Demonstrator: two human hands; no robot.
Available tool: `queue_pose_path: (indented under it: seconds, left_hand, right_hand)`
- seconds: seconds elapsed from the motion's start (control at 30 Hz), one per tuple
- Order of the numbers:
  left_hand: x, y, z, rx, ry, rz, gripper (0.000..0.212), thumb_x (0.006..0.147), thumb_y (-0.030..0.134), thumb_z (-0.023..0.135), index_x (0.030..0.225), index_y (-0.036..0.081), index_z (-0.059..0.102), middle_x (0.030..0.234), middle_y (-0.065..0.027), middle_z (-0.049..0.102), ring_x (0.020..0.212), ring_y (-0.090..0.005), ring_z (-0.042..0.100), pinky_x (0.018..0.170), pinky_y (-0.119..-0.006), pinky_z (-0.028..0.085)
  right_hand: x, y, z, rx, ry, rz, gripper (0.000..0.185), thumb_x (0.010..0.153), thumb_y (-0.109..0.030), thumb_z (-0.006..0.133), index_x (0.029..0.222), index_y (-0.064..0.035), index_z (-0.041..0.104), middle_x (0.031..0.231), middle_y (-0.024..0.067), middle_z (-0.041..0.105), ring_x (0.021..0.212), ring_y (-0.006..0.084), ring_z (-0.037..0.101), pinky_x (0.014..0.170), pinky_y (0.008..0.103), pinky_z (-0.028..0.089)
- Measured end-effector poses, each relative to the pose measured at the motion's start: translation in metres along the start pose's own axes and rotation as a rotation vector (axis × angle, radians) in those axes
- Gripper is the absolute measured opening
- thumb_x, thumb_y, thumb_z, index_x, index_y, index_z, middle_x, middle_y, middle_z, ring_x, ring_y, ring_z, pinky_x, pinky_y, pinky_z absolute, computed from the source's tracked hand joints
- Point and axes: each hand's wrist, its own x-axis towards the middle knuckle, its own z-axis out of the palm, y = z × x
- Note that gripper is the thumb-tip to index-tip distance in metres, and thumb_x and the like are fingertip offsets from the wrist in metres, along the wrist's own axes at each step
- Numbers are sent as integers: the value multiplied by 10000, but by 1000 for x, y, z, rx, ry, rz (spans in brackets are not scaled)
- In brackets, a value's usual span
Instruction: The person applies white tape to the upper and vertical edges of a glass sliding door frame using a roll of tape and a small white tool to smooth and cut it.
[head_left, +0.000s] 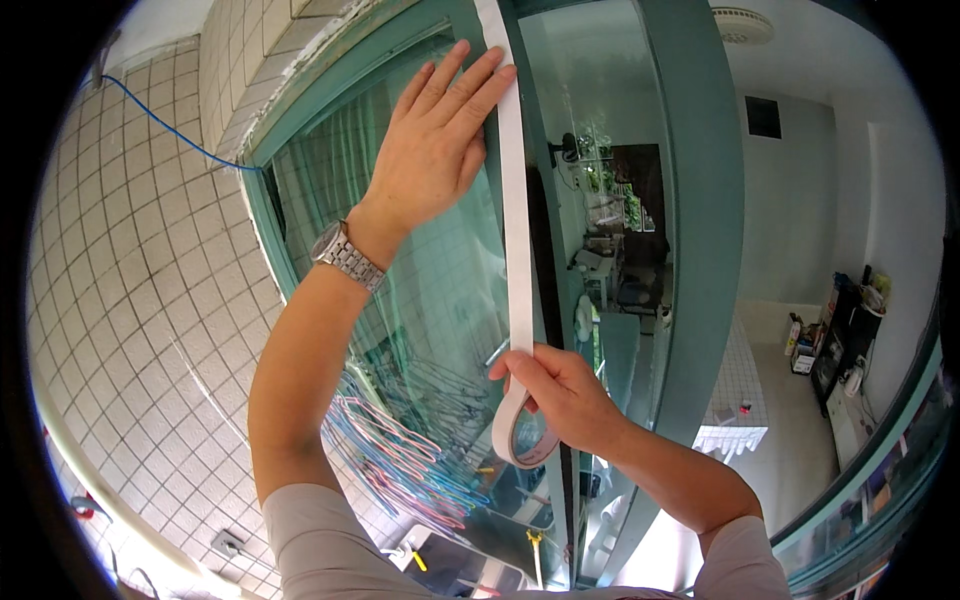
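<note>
A strip of white tape (516, 225) runs down the upright edge of a green window frame (491, 161). My left hand (442, 135) lies flat near the strip's upper part, its fingertips on the tape and frame. Lower down, my right hand (566, 390) grips the roll of tape (517, 450), whose unrolled length leads straight up to the strip. Behind my left hand is a glass pane (427, 277) showing a pale curtain and reflections. A dark gap (546, 270) runs alongside the tape on its right.
Many coloured hangers (405, 457) hang below my left arm. A tiled wall (135, 262) with a blue cable (172, 129) stands at left, a wall socket (227, 544) low on it. Another green upright (697, 187) rises at right, before a room with a cloth-covered table (739, 390).
</note>
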Motion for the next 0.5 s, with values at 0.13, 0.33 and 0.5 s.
queue_pose_path:
  seconds: [0.13, 0.33, 0.5]
  left_hand:
    - [1, 0, -3, 26, 4, 11, 656, 818, -27, 500, 1459, 110, 455, 1534, -94, 420, 1441, -344, 338, 1169, -490, 274]
    - [3, 0, -5, 60, 25, 33, 642, 801, -35, 507, 1426, 116, 497, 1517, -85, 444, 1426, -345, 359, 1146, -482, 309]
    - [3, -1, -8, 78, 5, 42, 711, 741, -46, 526, 1419, 166, 515, 1505, -68, 457, 1412, -334, 376, 1126, -474, 339]
  right_hand:
    - [1, 0, 0, -2, 1, -16, 355, 1044, -283, 460, 1005, -10, 684, 607, -18, 468, 567, 76, 449, 550, 280, 337]
    - [0, -1, 0, -17, 1, -8, 355, 1045, -284, 461, 1006, -13, 688, 610, -17, 468, 574, 79, 457, 560, 278, 348]
    - [-2, -3, 4, -24, -2, -44, 361, 1046, -287, 465, 1004, -8, 690, 623, 4, 502, 594, 88, 489, 572, 283, 365]
